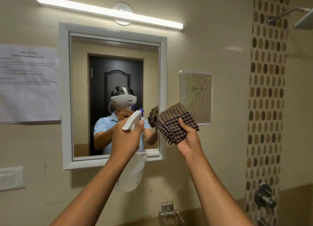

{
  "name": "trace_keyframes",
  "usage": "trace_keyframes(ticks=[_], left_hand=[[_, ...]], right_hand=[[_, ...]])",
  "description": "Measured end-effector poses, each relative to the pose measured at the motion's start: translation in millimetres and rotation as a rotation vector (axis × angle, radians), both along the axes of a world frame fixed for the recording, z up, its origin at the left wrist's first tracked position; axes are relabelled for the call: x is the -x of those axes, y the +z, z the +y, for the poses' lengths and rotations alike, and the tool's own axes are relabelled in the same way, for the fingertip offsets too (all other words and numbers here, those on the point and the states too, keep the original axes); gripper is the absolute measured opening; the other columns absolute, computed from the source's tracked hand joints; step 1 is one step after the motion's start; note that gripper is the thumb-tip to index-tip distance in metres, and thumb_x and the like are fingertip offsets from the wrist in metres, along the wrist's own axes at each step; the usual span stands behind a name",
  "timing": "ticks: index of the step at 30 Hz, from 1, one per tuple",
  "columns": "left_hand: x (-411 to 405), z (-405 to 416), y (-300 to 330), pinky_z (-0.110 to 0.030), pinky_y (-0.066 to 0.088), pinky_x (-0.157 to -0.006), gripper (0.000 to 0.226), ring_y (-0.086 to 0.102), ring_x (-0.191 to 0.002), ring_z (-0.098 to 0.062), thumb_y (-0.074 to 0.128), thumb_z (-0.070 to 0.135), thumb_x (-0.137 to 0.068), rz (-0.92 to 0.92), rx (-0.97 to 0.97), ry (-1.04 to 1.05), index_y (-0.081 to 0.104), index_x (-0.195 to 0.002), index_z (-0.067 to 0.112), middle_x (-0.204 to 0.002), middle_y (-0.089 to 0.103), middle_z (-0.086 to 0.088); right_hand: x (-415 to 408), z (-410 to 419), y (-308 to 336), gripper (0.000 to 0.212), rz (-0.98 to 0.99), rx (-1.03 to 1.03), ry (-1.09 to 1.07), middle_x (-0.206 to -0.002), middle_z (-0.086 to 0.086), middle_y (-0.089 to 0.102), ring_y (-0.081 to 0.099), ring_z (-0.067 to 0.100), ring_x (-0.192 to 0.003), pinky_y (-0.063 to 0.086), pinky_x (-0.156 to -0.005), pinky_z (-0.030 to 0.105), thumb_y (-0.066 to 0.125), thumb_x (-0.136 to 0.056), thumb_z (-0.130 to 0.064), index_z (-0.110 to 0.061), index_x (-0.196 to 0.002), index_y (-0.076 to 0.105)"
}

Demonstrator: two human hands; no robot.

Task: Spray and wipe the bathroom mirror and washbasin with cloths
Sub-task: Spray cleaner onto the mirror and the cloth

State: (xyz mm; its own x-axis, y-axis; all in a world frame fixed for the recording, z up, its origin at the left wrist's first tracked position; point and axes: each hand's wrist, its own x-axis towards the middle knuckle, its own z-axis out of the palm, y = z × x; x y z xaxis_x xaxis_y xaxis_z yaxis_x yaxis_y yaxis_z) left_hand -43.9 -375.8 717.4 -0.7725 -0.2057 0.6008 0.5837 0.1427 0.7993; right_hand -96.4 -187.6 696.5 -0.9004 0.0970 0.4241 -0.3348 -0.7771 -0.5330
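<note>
While both arms reach up toward the wall, each of the two hands is clamped on one thing, and the hands stand apart, side by side before the lower right part of the mirror (pixel 101 70). The left hand (pixel 126 139) grips the neck of one spray bottle (pixel 131 173), fingers curled round it below the white trigger head; the bottle's long axis runs upright, its translucent body hanging below the hand over the mirror's bottom frame, and its purple nozzle (pixel 141 111) points away from the person toward the glass. The right hand (pixel 187 137) holds one checked cloth (pixel 176 122), brown and purple, folded into several layers; the thumb lies across its front and the fingers are hidden behind it. The cloth is raised just beside the mirror's right frame edge, and whether it touches the frame cannot be told. Only one cloth shows. One mirror with a white frame hangs on the beige wall, and in it the person is seen wearing a headset. One tube light (pixel 108 12) runs above the mirror. Two paper sheets are stuck to the wall: a printed notice (pixel 28 83) left of the mirror and a drawing (pixel 195 93) to its right, partly behind the cloth. One shower head (pixel 303 21) shows at the upper right, and one tap (pixel 264 197) at the lower right.
</note>
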Motion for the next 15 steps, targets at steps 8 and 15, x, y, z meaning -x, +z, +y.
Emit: trace_keyframes(ticks=[8, 15], left_hand=[[-3.2, -75.6, 33.1, -0.055, 0.057, -0.085, 0.034, 0.069, -0.092, -0.033, 0.062, 0.033, -0.093, 0.145, 0.005, 0.15, 0.065, -0.124, 0.02, -0.099, 0.072, -0.016], [3.1, -128.1, 88.3, -0.03, 0.049, -0.061, 0.014, 0.059, -0.064, -0.023, 0.059, 0.023, -0.096, 0.174, -0.04, 0.317, 0.064, -0.101, 0.011, -0.081, 0.068, -0.009]], right_hand=[[13.0, -44.8, 14.8, 0.061, 0.02, 0.01, 0.067, -0.132, 0.023, 0.059, 0.06, 0.036, -0.118, 0.049, -0.095, 0.055, 0.067, -0.079, -0.011, 0.001, -0.136, 0.05], [31.9, -53.8, 32.3, 0.119, 0.113, 0.059, 0.064, -0.13, 0.02, 0.061, 0.061, 0.035, -0.117, 0.047, -0.095, 0.056, 0.101, -0.03, -0.025, -0.003, -0.135, 0.052]])
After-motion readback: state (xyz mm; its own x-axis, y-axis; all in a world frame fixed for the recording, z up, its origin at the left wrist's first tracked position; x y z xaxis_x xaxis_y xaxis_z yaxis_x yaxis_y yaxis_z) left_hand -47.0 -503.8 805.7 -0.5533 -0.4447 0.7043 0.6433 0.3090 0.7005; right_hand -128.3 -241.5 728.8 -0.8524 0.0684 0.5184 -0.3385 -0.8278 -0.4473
